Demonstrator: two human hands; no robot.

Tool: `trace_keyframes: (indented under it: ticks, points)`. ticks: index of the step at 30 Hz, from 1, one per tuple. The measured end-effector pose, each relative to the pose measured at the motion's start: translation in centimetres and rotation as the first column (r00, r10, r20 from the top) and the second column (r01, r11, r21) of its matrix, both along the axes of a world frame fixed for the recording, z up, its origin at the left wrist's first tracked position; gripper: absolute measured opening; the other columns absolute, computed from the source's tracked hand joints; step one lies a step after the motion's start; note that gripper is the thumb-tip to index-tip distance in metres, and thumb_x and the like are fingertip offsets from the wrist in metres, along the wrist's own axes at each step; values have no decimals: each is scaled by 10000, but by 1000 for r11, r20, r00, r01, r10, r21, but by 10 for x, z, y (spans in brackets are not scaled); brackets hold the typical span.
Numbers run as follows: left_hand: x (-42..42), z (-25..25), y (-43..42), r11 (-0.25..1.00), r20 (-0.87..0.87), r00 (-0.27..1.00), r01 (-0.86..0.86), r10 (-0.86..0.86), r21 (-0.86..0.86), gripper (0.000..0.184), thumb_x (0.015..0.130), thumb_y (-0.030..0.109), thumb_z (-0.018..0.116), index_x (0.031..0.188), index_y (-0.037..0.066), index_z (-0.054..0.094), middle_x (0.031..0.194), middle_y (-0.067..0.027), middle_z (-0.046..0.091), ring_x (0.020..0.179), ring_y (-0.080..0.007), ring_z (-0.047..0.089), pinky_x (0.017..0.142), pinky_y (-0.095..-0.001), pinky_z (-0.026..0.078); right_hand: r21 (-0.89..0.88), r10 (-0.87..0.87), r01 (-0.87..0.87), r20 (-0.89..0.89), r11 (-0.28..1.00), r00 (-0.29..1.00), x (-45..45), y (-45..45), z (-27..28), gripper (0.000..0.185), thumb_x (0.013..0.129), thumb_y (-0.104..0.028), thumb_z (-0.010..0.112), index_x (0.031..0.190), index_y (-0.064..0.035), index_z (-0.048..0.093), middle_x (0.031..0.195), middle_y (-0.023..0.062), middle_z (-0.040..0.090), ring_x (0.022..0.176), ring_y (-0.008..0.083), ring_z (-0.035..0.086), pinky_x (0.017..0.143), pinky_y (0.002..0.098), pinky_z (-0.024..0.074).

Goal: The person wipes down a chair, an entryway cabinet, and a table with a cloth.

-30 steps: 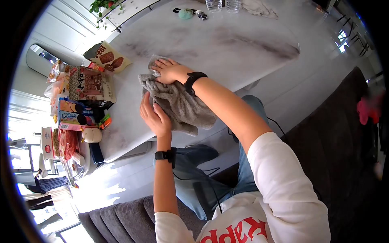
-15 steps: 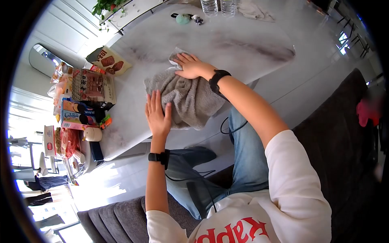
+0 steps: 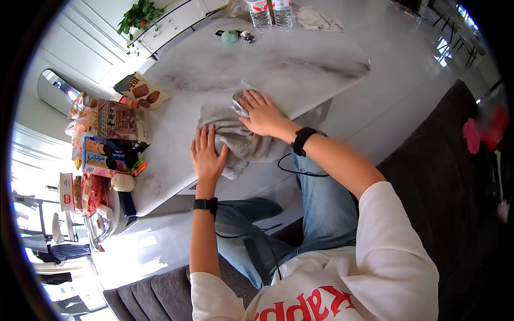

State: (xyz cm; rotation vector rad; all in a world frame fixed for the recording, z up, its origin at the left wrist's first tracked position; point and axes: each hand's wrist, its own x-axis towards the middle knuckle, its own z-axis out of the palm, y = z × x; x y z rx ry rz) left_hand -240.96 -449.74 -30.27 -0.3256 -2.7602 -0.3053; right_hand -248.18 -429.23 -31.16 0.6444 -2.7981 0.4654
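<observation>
A grey towel point(image 3: 235, 134) lies bunched on the marble table point(image 3: 203, 59), part of it hanging over the near edge. My left hand point(image 3: 209, 158) rests on the towel's left part with its fingers spread. Flat on a small crumpled light-grey cloth or tissue point(image 3: 241, 96), just beyond the towel's upper right, lies my right hand point(image 3: 262, 113), its fingers slightly apart. The wrist of that hand is next to the towel. Each wrist wears a black band.
Snack bags point(image 3: 123, 120), boxes point(image 3: 101, 155) and a round cream object point(image 3: 123, 182) crowd the table's left end. At the far side are two water bottles point(image 3: 260, 16), a green trinket point(image 3: 230, 36) and a pale cloth point(image 3: 318, 19). A dark sofa point(image 3: 423, 160) is at right.
My right hand has moved right and slightly nearer with the small cloth beneath it. The towel has been spread somewhat flatter, and my left hand stays on its left part. The view has shifted a little.
</observation>
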Motion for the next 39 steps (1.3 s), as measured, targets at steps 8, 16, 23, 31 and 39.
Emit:
trace_keyframes:
  ticks: [8, 16, 23, 31, 39]
  points:
    - [1, -2, 0, 1000, -50, 999, -4, 3, -23, 557, 841, 290, 470, 1357, 113, 359, 1388, -102, 364, 1316, -270, 275, 1065, -416, 206, 37, -61, 66, -124, 997, 990, 31, -31, -4, 592, 851, -362, 484, 1323, -22, 370, 1405, 208, 287, 1318, 331, 241, 1061, 503, 166]
    - [1, -6, -4, 972, -182, 981, 105, -66, 212, 408, 895, 202, 366, 1252, 43, 485, 1284, -130, 488, 1237, -304, 398, 1027, -405, 284, 51, -84, 88, -77, 995, 993, 40, -64, -2, 637, 828, -361, 497, 1317, 23, 363, 1400, 255, 265, 1319, 387, 207, 1065, 538, 115]
    - [0, -15, -4, 937, -210, 971, -34, 113, 349, 395, 891, 226, 408, 1157, -37, 534, 1141, -191, 573, 1092, -339, 517, 937, -406, 376, 48, -81, 84, -69, 995, 994, 31, -101, 1, 641, 815, -381, 496, 1312, 9, 382, 1404, 227, 282, 1330, 362, 195, 1076, 513, 110]
    - [-1, -19, 2, 925, -304, 906, -191, 295, 329, 386, 854, 211, 468, 1152, -23, 536, 1105, -197, 584, 1018, -355, 539, 888, -410, 404, 28, -49, 51, -75, 998, 996, -3, -122, -3, 617, 817, -341, 474, 1342, -37, 363, 1415, 196, 277, 1332, 328, 207, 1078, 493, 124]
    - [0, -14, 5, 928, -268, 915, -214, 300, 306, 442, 849, 230, 435, 1231, 11, 469, 1163, -184, 557, 1079, -332, 517, 932, -400, 373, -21, -49, 47, -87, 999, 995, -20, -133, -11, 550, 853, -334, 433, 1334, -70, 388, 1420, 152, 301, 1331, 302, 226, 1083, 480, 119]
